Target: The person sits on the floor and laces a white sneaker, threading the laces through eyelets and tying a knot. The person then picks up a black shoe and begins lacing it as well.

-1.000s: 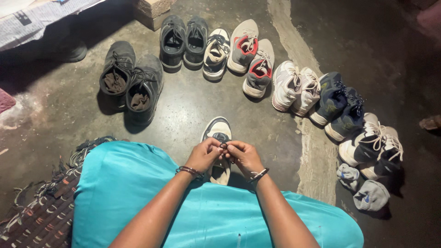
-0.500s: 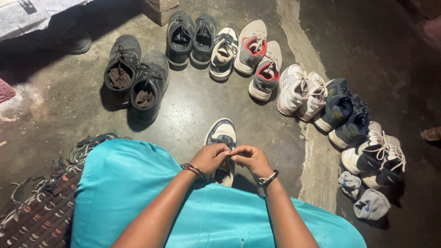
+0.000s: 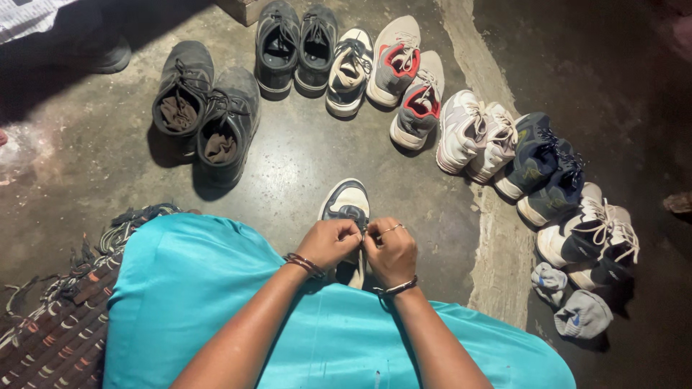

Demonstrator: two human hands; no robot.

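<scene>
A white and dark sneaker (image 3: pixel 346 202) stands on the concrete floor just beyond my turquoise-clad lap (image 3: pixel 216 302), toe pointing away. My left hand (image 3: pixel 328 243) and my right hand (image 3: pixel 391 251) meet over its laces, fingers pinched together on the lace. The hands cover the shoe's lacing and heel. Bracelets sit on both wrists and a ring is on my right hand.
Shoes lie in an arc on the floor: two dark grey ones with socks inside (image 3: pixel 205 115), a dark pair (image 3: pixel 295 43), white and red-lined sneakers (image 3: pixel 404 79), white ones (image 3: pixel 476 133), navy ones (image 3: pixel 544 158), more at right (image 3: pixel 591 238). Rolled socks (image 3: pixel 580 313) lie lower right. A woven mat (image 3: pixel 50 338) is at left.
My hands stay together on the laces, with small shifts of the fingers. The view has tilted slightly downward.
</scene>
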